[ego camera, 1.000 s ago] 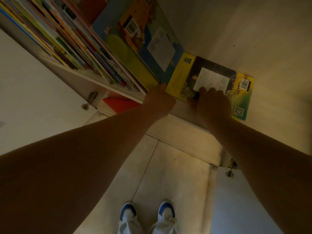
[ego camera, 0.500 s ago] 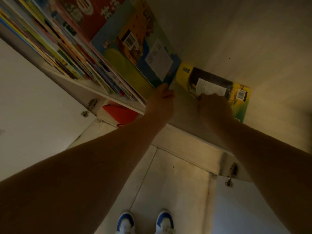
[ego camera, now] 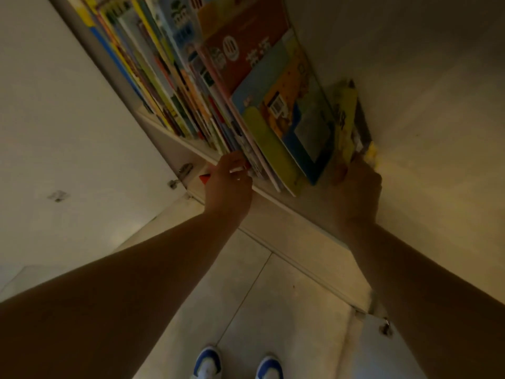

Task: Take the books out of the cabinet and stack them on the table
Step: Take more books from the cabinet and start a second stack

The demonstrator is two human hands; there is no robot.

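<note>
A tight row of thin, colourful books (ego camera: 175, 86) stands on the white cabinet shelf (ego camera: 196, 155). At its right end a large blue and yellow book (ego camera: 284, 132) leans over a red one (ego camera: 246, 50). Further right, a yellow book (ego camera: 348, 119) stands almost upright against the cabinet's side wall. My left hand (ego camera: 228, 184) rests at the shelf's front edge, fingertips on the bottoms of the books in the row. My right hand (ego camera: 355, 192) grips the yellow book's lower edge.
The open white cabinet door (ego camera: 54, 132) hangs to the left, with a hinge (ego camera: 181, 173) near the shelf. A red object (ego camera: 205, 178) shows on the shelf below. A second door (ego camera: 396, 356) is at lower right. My shoes (ego camera: 207, 363) stand on pale floor tiles.
The yellow book has gone from lying flat to standing on edge beside the row, my right hand with it. My left hand slid left along the shelf edge. The view tilted upward.
</note>
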